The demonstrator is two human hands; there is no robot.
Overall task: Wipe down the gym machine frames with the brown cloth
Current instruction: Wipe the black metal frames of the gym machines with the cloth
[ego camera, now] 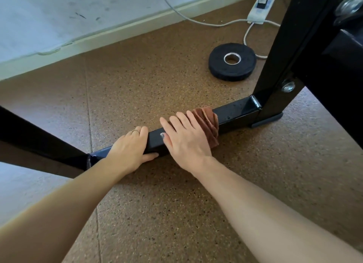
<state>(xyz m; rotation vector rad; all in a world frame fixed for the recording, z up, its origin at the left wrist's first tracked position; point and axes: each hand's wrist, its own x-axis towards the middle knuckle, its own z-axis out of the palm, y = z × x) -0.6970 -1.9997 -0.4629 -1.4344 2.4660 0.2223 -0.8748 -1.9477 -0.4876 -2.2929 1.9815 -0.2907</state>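
Right hand point(186, 139): fingers straight and spread, palm flat on top of the brown cloth point(208, 125), pressing it onto the low bar point(233, 111).
Brown cloth: reddish-brown, bunched into fan-like pleats, draped over the bar's top and near side; most of it is hidden under the right hand, and only the pleated edge shows past the fingers.
Left hand point(131, 147): curled over the same bar just beside the right hand, fingers over the far edge, thumb against the near face; a thin ring on one finger.
Low bar: square black tube, glossy paint, a few water drops near its right end; it lies on the floor between two joints.
Upright post point(282, 52): black square tube rising from the bar's right end, with a silver bolt and a grey foot cap.
Floor point(157, 213): speckled tan rubber tiles with visible seams.
Weight plate point(232, 61): black round disc with a metal-ringed hole, flat on the floor, well apart from the bar.
Power strip point(261, 9): white, cables trailing, near the skirting.
Writing: none readable.
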